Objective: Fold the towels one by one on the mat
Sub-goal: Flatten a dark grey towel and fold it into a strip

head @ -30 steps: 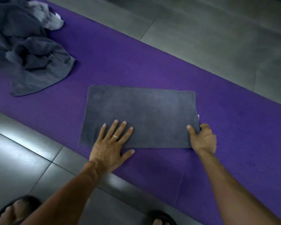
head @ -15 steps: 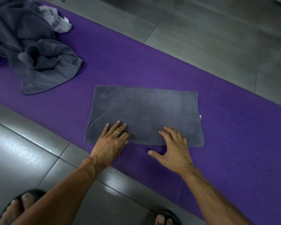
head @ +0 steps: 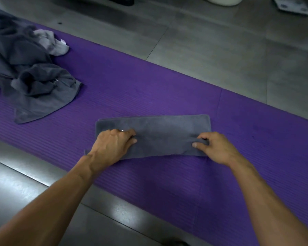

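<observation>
Left hand (head: 112, 146) grips grey towel's (head: 160, 134) near fold at its left end | right hand (head: 215, 148) pinches right end (thumb on top) | towel on purple mat (head: 149, 89) | unfolded towel heap (head: 28, 77) far left

No readable text, label, brand, number or sign anywhere in view; a small pale tag (head: 61, 41) pokes from the heap of grey towels (head: 25, 71), too small and blurred to tell whether it bears print.
</observation>
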Motion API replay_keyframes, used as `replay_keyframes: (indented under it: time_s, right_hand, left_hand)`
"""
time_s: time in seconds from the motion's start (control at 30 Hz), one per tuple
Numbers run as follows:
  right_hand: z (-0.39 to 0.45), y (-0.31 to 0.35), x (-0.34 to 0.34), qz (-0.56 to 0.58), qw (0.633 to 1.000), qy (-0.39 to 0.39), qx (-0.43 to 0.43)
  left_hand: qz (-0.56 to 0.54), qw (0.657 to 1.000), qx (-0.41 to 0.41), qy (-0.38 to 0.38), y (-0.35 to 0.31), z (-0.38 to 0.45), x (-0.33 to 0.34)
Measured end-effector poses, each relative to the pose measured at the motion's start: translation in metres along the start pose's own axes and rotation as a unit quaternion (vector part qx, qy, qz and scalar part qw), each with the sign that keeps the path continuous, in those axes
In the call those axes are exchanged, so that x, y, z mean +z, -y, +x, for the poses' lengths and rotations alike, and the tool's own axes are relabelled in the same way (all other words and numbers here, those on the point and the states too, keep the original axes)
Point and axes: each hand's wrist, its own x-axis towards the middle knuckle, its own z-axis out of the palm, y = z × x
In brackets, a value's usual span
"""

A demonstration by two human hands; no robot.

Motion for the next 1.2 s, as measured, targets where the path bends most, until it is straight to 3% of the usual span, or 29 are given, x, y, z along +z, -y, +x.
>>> replay_keyframes:
  time_s: [0.13,0.33,0.53,0.77,0.9,1.0,1.07,1.13,1.2]
  right_hand:
    - [0.027,0.018,-0.008,-0.141,0.986,-0.086,-0.004]
    - [0.069,0.034,-0.007,-0.270,0.953,-0.135,-0.020]
    - [0.095,0.022,0.000,-0.306,0.946,-0.106,0.010]
    - [0.106,0.009,0.004,-0.233,0.966,-0.109,0.034]
    - [0.111,0.011,0.002,-0.209,0.972,-0.081,0.070]
    - [0.111,0.018,0.011,-0.210,0.963,-0.121,0.119]
    - [0.108,0.028,0.025,-0.239,0.941,-0.220,0.098]
    - [0.098,0.047,0.048,-0.198,0.933,-0.299,0.010]
    - [0.089,0.067,0.078,-0.123,0.955,-0.250,-0.103]
  left_hand:
    - [0.107,0.992,-0.058,-0.010,-0.010,0.021,-0.006]
    - [0.152,0.984,-0.091,-0.025,-0.005,0.048,-0.004]
    - [0.177,0.981,-0.080,-0.022,0.005,0.068,0.012]
    - [0.130,0.986,-0.107,-0.019,0.012,0.085,0.029]
    - [0.061,0.990,0.010,-0.123,-0.005,0.079,0.047]
    - [0.026,0.998,0.063,-0.013,-0.008,0.064,0.065]
    - [0.046,0.997,0.043,0.033,-0.001,0.060,0.071]
    - [0.057,0.996,0.040,0.051,-0.002,0.062,0.071]
    - [0.055,0.996,0.046,0.056,-0.002,0.064,0.070]
